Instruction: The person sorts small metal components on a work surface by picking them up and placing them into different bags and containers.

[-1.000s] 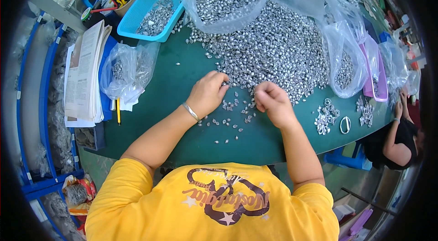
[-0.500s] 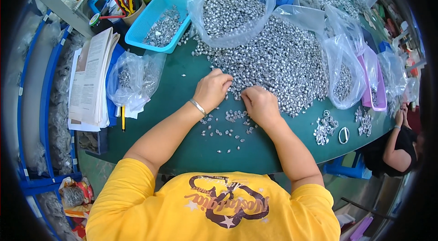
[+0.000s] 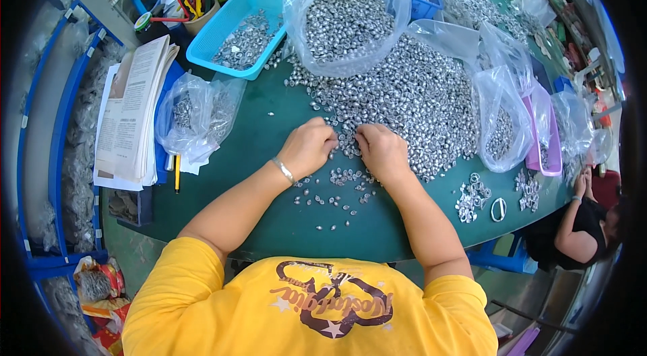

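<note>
A large heap of small silvery metal pieces (image 3: 397,86), oval and shiny, spreads over the green table (image 3: 263,110). At the heap's near edge, my left hand (image 3: 306,148) has its fingers curled and pinched together. Beside it, my right hand (image 3: 383,152) is closed as well, thumb and forefinger at the near edge of the pieces. Whatever either hand pinches is hidden or too small to make out. Between my forearms lies a loose scatter of the same kind of pieces (image 3: 347,175). A clear plastic bag (image 3: 294,25) full of them stands open behind my hands.
A turquoise basket (image 3: 195,52) with metal parts sits back left, near a cup of pliers (image 3: 202,15). Papers (image 3: 135,113) and a bagged lot (image 3: 195,113) lie left. On the right are a purple tray (image 3: 554,147), ring-like parts (image 3: 472,199) and another person (image 3: 576,234).
My left hand has drawn slightly back toward me from the heap's edge. The right hand stays nearly in place, and the whole view has shifted a little.
</note>
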Demonstrator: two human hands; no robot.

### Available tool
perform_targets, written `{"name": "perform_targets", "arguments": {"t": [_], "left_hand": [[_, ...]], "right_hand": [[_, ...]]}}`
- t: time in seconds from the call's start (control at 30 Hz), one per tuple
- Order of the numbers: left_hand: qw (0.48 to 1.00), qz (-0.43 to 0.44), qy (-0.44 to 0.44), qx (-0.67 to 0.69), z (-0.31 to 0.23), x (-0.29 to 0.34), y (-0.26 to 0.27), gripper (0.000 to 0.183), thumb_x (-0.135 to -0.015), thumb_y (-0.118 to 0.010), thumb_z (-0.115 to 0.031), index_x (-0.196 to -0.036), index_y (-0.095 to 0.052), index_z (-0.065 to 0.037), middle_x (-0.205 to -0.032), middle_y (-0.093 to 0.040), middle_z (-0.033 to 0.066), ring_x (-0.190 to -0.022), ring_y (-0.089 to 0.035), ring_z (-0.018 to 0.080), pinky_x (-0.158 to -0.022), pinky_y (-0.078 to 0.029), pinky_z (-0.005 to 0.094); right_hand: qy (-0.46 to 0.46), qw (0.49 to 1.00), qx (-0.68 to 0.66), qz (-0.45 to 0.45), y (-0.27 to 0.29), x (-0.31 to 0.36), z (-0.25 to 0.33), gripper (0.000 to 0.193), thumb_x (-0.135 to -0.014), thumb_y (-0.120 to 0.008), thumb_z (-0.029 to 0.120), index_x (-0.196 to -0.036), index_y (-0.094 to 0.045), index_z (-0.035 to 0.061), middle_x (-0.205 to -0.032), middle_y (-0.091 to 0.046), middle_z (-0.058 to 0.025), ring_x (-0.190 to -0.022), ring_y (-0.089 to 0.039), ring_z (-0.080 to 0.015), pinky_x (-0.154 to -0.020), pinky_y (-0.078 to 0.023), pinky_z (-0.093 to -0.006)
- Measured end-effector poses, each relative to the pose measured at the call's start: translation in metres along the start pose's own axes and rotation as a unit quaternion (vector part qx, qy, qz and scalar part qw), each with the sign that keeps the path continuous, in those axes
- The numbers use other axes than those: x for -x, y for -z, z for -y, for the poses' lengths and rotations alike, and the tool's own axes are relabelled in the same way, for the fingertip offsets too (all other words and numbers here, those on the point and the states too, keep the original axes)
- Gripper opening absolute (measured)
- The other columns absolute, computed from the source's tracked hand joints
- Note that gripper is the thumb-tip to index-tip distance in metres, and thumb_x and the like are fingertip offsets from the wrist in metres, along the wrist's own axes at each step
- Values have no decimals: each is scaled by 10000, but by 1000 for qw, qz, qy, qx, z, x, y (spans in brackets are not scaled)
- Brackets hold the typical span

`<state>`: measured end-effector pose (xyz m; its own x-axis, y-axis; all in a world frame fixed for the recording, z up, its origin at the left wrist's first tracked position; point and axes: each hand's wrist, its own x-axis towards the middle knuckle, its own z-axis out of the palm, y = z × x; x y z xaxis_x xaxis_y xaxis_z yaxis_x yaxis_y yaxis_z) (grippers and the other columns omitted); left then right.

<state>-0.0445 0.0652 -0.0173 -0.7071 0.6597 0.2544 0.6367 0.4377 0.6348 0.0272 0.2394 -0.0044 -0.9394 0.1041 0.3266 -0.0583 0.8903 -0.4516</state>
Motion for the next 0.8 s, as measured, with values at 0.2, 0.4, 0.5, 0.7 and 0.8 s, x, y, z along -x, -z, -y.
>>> {"name": "perform_targets", "arguments": {"t": [0.2, 0.4, 0.5, 0.7, 0.8], "left_hand": [[848, 93, 326, 408, -16, 32, 20, 105, -846, -627, -118, -870, -623, -15, -794, -617, 29, -635, -559, 76, -545, -450, 211], [640, 39, 366, 675, -31, 44, 20, 122, -857, -550, -30, -972, -582, -1, -841, -613, 69, -679, -569, 103, -596, -471, 204], [555, 53, 319, 767, -24, 47, 10, 201, -886, -464, -77, -1032, -568, 17, -938, -608, 120, -795, -598, 168, -688, -504, 254], [448, -3, 357, 820, -38, 46, 9, 308, -928, -378, -219, -1069, -549, -6, -1088, -579, 169, -1048, -548, 271, -950, -425, 407], [412, -45, 391, 822, -38, 49, 8, 286, -946, -405, -277, -1090, -524, -60, -967, -582, 86, -872, -561, 203, -815, -466, 340]], "right_hand": [[-247, 857, -445, 75, 8, 5, -5, 88, -855, -600, 98, -862, -613, 12, -669, -558, -16, -564, -506, -100, -493, -401, -226], [-337, 617, -689, 176, 22, 10, -8, 97, -903, -518, 98, -928, -563, 15, -652, -481, 16, -468, -333, -36, -396, -240, -178], [-351, 733, -567, 130, 20, 10, -1, 190, -928, -450, 114, -1065, -543, 21, -651, -478, 17, -460, -324, -34, -392, -230, -181], [-177, 762, -617, 90, 8, 14, 43, 248, -942, -420, 109, -1161, -483, 13, -948, -562, -50, -872, -528, -131, -783, -426, -256], [-52, 872, -467, 134, 19, 19, 73, 295, -899, -450, 38, -1190, -489, 12, -1143, -551, -115, -1054, -531, -195, -910, -397, -285]]}}
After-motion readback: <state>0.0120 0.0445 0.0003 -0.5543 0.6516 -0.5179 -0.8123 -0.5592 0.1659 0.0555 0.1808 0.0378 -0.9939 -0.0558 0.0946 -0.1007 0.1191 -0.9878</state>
